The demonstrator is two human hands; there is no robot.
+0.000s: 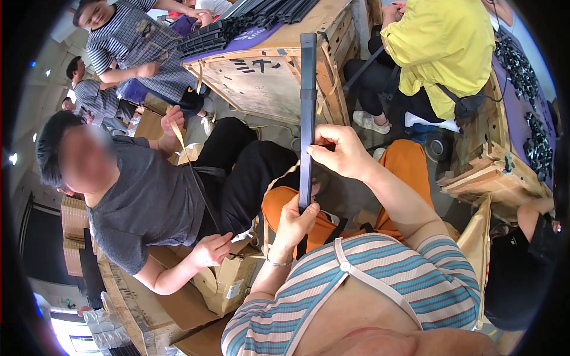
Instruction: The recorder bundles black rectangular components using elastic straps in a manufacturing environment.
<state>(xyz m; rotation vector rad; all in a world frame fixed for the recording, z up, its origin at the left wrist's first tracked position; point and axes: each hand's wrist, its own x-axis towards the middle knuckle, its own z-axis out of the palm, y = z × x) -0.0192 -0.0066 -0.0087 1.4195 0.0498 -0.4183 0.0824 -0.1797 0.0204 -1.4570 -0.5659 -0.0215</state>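
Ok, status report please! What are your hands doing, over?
Left hand grips the long dark strip low. Right hand pinches it midway. Strip upright. Wooden crate close behind.

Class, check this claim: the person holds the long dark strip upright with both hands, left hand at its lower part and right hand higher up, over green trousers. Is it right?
Not quite. The head view shows orange trousers, not green. The rest holds: left hand low on the long dark strip, right hand higher.

The person wears a short-sleeved top (380,279) striped in blue, grey and pale coral, filling the lower middle of the frame. A whitish strap (362,279) with a round button crosses the chest. Orange trousers (409,172) show at centre, and a thin bracelet (278,262) circles the left wrist.
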